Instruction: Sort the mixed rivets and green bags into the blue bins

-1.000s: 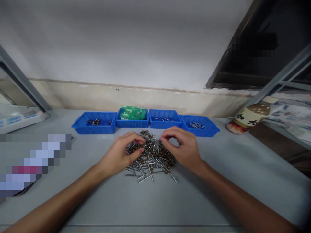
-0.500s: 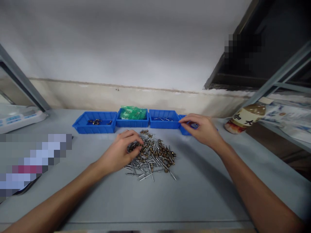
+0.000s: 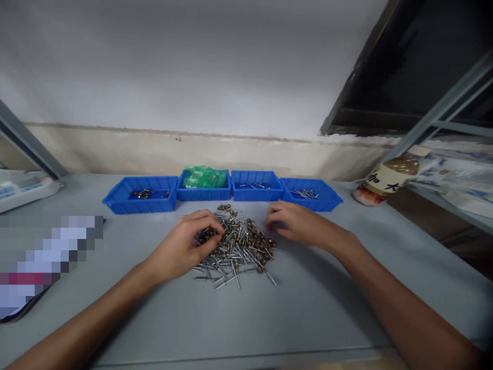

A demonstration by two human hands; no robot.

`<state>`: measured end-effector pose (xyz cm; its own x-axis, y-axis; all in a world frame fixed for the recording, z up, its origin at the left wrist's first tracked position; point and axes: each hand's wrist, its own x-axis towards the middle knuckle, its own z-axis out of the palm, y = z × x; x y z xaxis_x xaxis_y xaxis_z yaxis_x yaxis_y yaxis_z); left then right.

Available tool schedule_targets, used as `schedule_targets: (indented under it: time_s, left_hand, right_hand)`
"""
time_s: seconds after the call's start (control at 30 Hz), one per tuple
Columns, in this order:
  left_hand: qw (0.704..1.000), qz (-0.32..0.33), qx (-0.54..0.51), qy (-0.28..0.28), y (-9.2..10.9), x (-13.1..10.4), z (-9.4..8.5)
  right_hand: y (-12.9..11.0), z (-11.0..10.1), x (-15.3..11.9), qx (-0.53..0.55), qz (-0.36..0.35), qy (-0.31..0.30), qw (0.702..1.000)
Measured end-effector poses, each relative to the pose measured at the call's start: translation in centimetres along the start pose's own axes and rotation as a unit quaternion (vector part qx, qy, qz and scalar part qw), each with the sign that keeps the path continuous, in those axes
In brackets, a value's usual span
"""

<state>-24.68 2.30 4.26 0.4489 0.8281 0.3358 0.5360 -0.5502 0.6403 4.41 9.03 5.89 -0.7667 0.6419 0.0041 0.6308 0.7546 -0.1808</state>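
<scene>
A loose pile of silver and brass-coloured rivets lies on the grey table. My left hand rests at the pile's left edge, thumb and forefinger brought together; whatever is between them is too small to make out. At the pile's upper right is my right hand, its fingers curled downward and their tips partly hidden. Behind stand four blue bins: the left one has a few brass-coloured pieces, the second a green bag, the third and the right one thin silver pieces.
On the right, a bottle with a cream label stands by plastic packaging and a metal frame. A blurred-out flat object lies at the left, with a white device behind it. The wall rises behind the bins.
My right hand has come from the right bin toward me and left, to the pile's edge, uncovering that bin. My left hand has stayed by the pile. The view has shifted slightly.
</scene>
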Motion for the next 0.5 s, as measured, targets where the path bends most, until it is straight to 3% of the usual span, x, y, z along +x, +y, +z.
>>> schedule_targets:
  time_s: [0.5]
  left_hand:
    - [0.999,0.042,0.022,0.001,0.2,0.0,-0.2]
  right_hand:
    - [-1.1,0.1,0.1,0.021,0.028,0.024,0.999]
